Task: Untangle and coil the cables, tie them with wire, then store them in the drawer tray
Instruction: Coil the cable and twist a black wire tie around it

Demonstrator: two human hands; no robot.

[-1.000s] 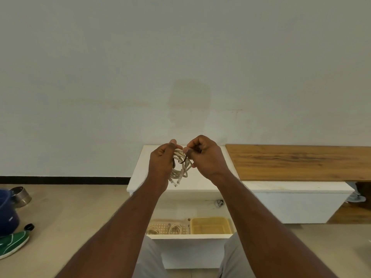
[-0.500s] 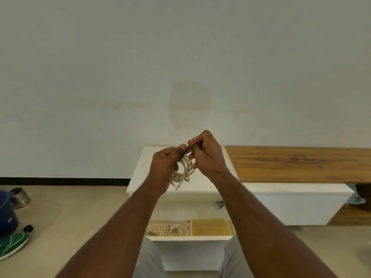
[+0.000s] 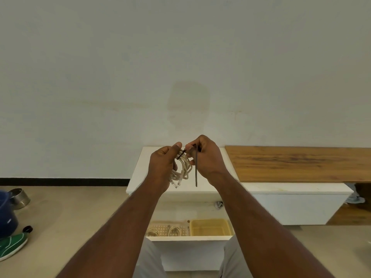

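Observation:
My left hand grips a coil of cream cable held up in front of the white cabinet. A black tie wire crosses the top of the coil, and its long free end hangs straight down. My right hand pinches that wire just right of the coil. Below, the open drawer holds a lattice tray with two coiled cables in it, and a yellow tray beside it.
The white cabinet top adjoins a wooden benchtop on the right. On the floor at the left lie a steel bowl, a blue pot and a green shoe. A plain wall fills the background.
The black wire's end, earlier looped tight at the coil between my fingers, now hangs down long from my right hand. Both hands have stayed at the same height.

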